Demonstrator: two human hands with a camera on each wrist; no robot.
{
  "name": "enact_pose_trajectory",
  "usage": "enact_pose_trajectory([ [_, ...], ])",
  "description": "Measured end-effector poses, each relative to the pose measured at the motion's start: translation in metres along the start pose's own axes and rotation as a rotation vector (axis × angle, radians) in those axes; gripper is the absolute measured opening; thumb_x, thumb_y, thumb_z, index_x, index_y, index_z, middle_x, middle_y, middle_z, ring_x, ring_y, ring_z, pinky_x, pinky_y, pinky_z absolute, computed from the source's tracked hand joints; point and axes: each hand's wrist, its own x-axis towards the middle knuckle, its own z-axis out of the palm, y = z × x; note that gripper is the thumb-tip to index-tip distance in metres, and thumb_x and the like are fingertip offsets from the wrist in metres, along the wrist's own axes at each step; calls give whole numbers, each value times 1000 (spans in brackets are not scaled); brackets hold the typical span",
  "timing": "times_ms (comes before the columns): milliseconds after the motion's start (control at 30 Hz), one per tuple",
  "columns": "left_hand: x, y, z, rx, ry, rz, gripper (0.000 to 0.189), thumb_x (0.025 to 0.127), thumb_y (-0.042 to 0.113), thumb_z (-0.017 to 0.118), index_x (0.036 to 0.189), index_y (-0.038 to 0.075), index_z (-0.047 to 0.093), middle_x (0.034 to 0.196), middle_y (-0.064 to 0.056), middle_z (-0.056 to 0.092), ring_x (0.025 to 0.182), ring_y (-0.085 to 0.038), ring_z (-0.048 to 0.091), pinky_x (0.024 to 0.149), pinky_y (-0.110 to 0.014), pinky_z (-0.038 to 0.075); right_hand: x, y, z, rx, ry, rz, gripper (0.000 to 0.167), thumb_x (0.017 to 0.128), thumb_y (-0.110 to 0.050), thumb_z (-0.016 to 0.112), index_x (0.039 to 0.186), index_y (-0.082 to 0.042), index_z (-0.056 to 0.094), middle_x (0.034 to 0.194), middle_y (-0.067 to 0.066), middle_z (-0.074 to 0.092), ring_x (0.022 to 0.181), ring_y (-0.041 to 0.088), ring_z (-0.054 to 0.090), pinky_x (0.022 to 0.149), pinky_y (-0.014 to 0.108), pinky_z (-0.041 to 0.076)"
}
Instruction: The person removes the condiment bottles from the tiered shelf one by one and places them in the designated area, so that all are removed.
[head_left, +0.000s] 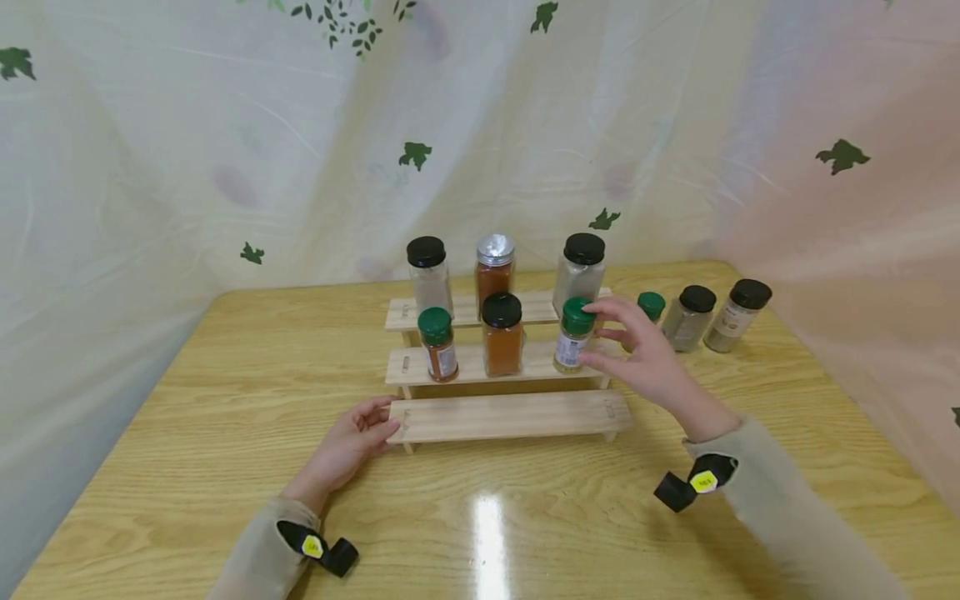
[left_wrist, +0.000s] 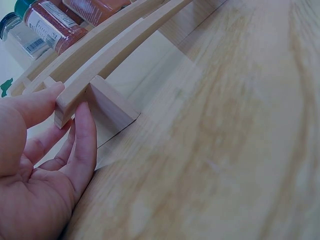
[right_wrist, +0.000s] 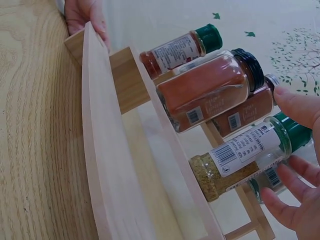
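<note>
A three-tier wooden spice rack [head_left: 510, 417] stands on the table. My left hand [head_left: 356, 442] pinches the left end of its lowest tier; the left wrist view shows thumb and fingers [left_wrist: 85, 145] around the board's end. My right hand [head_left: 637, 350] is at a green-capped jar [head_left: 572, 337] upright at the right of the middle tier. In the right wrist view its fingers [right_wrist: 282, 207] are spread loosely around that jar, not clenched. Beside it on that tier are a black-capped jar of orange powder [head_left: 502, 337] and a green-capped jar with red contents [head_left: 438, 346].
The top tier bears a black-capped jar [head_left: 430, 275], a silver-capped jar [head_left: 495, 262] and another black-capped jar [head_left: 581, 267]. On the table to the right stand a green-capped jar [head_left: 651, 307] and two black-capped jars, one grey [head_left: 686, 321], one labelled [head_left: 735, 318]. A leaf-patterned curtain [head_left: 337, 167] hangs behind.
</note>
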Motion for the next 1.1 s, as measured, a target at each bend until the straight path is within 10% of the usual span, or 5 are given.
enact_pose_trajectory([
  [600,0,-2,-2,4,0,-12,54,94,4,54,139,-11,29,102,2,52,88,-4,56,75,-18,52,-6,7,15,-7,18,85,68,76,9,72,134,-1,38,128,15,46,110,3,45,95,52,46],
  [1100,0,-1,-1,17,6,-14,52,94,4,53,139,-10,30,103,0,51,88,-5,56,74,-19,52,-7,15,39,-24,181,72,69,77,15,68,134,1,32,132,22,40,107,9,44,87,7,41],
])
